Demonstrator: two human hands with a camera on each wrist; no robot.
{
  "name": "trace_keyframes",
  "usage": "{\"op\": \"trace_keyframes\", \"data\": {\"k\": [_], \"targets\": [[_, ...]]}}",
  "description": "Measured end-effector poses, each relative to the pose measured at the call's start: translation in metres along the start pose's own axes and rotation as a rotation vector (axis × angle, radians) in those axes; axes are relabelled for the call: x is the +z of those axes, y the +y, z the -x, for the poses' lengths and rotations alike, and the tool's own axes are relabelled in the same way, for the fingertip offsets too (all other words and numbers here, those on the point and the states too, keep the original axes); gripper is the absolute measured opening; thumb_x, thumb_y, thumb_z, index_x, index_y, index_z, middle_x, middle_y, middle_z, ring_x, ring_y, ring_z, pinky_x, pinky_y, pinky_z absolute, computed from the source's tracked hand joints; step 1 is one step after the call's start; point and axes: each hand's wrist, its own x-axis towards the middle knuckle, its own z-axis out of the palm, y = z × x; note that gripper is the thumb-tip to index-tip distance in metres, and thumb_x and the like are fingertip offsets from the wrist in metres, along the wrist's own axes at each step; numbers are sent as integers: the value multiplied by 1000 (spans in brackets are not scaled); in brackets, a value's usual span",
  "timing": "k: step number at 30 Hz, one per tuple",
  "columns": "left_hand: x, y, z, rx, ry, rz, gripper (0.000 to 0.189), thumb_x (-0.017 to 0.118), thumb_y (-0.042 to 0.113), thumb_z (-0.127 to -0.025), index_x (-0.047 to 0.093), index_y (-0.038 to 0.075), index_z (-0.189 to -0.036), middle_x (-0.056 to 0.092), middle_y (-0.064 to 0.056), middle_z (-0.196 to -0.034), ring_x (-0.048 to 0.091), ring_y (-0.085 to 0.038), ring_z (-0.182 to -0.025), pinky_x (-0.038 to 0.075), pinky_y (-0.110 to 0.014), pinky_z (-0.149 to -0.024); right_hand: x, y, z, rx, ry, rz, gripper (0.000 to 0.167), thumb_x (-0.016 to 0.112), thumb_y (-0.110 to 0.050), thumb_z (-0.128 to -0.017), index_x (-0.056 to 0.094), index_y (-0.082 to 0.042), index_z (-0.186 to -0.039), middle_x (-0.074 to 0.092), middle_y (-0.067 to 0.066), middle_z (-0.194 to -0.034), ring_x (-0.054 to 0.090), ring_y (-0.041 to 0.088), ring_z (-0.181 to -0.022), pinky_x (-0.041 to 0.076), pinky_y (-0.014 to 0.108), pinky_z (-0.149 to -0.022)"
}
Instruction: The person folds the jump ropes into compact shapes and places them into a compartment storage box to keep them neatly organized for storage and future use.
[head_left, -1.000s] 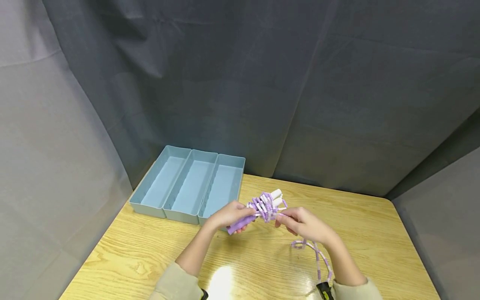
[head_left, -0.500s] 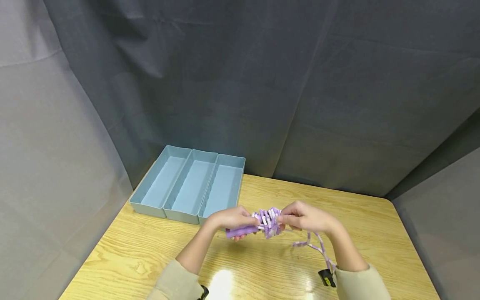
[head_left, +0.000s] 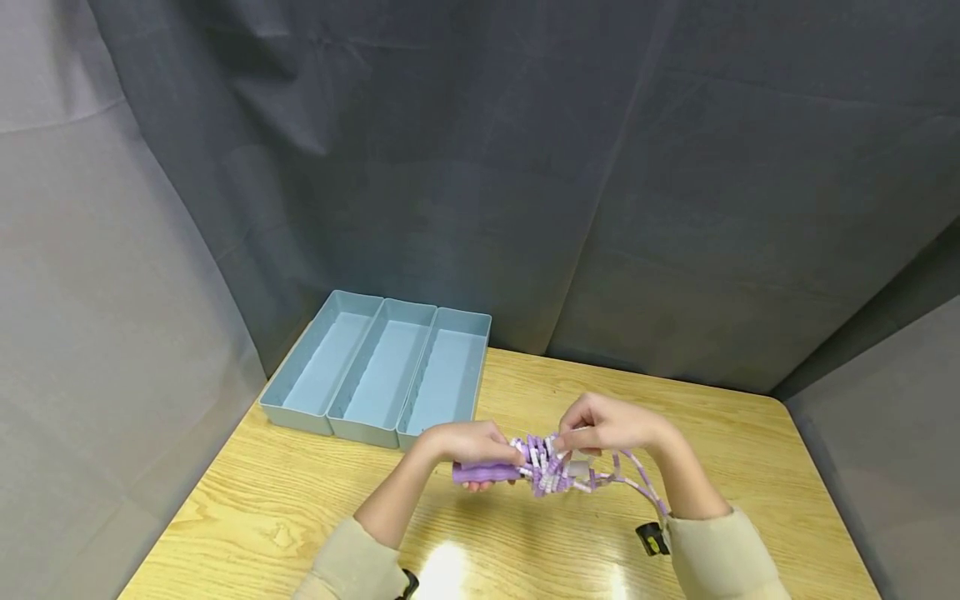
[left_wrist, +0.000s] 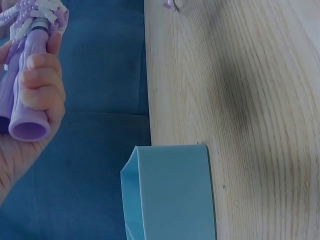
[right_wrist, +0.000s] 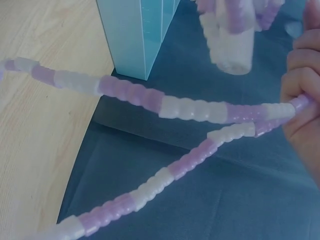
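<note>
My left hand (head_left: 474,447) grips the two purple handles (head_left: 487,472) of a beaded jump rope, side by side. In the left wrist view their hollow ends (left_wrist: 29,131) stick out below the curled fingers. Purple and white beaded rope (head_left: 546,468) is wound in several turns around the handles' other part, and whitish ends (right_wrist: 235,52) poke out beyond it. My right hand (head_left: 609,427), just right of the wound part, holds the loose length of rope (right_wrist: 192,108). In the right wrist view two strands run from its fist and trail off to the left.
Three light blue bins (head_left: 360,432) stand side by side at the back left of the wooden table (head_left: 315,508), close behind my left hand. A dark cloth (head_left: 525,167) hangs along the back, and paler cloth (head_left: 127,292) closes the left side.
My right hand has moved up from below right of the wound rope to its upper right side. The handles have swung from slanting to nearly level, and the loose strands have shifted up.
</note>
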Motion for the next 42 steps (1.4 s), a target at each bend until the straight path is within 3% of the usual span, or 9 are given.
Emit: {"op": "trace_keyframes", "data": {"k": [6,13,23,28,32,35,42], "targets": [[4,2,-1,-16,-68,12,34,54,34,-88,70,7,-75,57,-19,-57,50,-15,-40,42,-21,-36,-3,5,-7,-30,-35,-15,23,59,-9,-86,60,-1,-65,43,13,-50,37,-1,-45,32,15,-40],[6,4,-1,-13,-102,-22,33,54,36,-87,69,9,-75,56,-7,-52,50,-14,-39,41,-21,-34,-4,12,-12,-39,-62,-58,21,61,-9,-85,61,1,-68,44,14,-51,37,0,-45,31,16,-39],[7,4,-1,7,-165,8,33,52,34,-89,69,7,-78,56,-10,-53,50,-14,-38,40,-21,-34,-4,27,-15,-24,-72,-211,15,63,-4,-83,58,7,-75,44,25,-58,39,5,-48,34,19,-40],[6,7,1,28,-186,-8,33,52,34,-89,69,8,-78,56,-8,-53,50,-13,-39,41,-21,-35,-2,35,-15,-16,-69,-271,17,63,-3,-83,56,9,-75,46,13,-56,40,5,-48,33,22,-39],[5,7,2,40,-187,-10,33,52,33,-89,69,7,-78,56,-13,-55,50,-13,-39,42,-21,-35,1,40,-17,-60,-53,-284,17,62,-3,-84,55,10,-76,46,13,-57,40,9,-47,32,31,-36],[5,6,3,52,-184,3,32,51,31,-90,69,6,-79,56,-23,-59,50,-14,-39,42,-22,-35,3,42,-18,-75,-42,-290,17,61,-3,-84,54,10,-77,46,19,-59,40,11,-46,33,32,-36],[4,6,5,86,-206,8,33,50,28,-91,70,4,-81,52,-37,-68,50,-13,-39,42,-21,-35,5,53,-19,-53,-19,-304,20,61,-5,-84,51,10,-75,45,17,-57,41,11,-45,34,32,-34]]}}
